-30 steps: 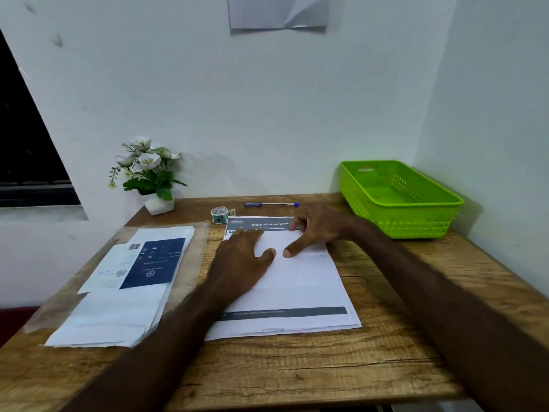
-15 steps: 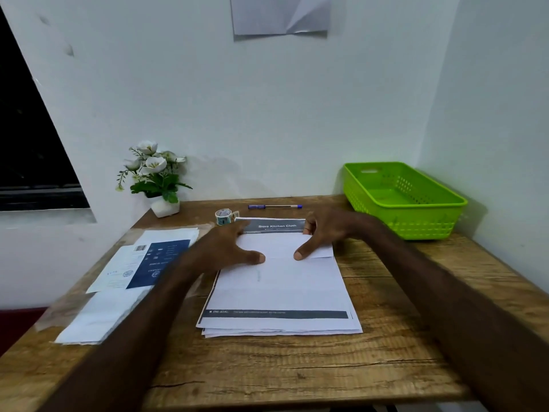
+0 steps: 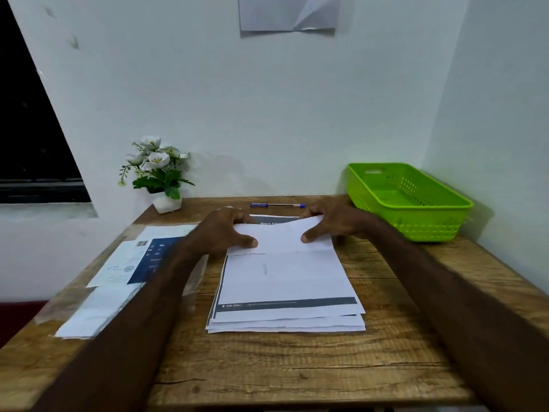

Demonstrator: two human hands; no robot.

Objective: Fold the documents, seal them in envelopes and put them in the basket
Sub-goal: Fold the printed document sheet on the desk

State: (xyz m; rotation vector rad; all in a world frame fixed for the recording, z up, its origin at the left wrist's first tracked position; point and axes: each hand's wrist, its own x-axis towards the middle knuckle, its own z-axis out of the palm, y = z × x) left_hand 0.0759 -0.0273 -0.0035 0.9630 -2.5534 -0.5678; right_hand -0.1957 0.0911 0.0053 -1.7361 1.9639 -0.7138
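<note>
A: Identify the location type.

B: A small desk corner in a home or modest office. Indicators: a wooden table (image 3: 297, 367) set into the corner of two plain white walls, and a dark window (image 3: 29, 129) at left.

A: List supporting items.

B: A potted artificial flower (image 3: 157, 171), a pen (image 3: 277, 205), a stack of printed documents (image 3: 285, 281), envelopes (image 3: 124, 269) in clear wrap, a green plastic basket (image 3: 410, 200), and a sheet of paper (image 3: 286, 13) fixed to the wall.
</note>
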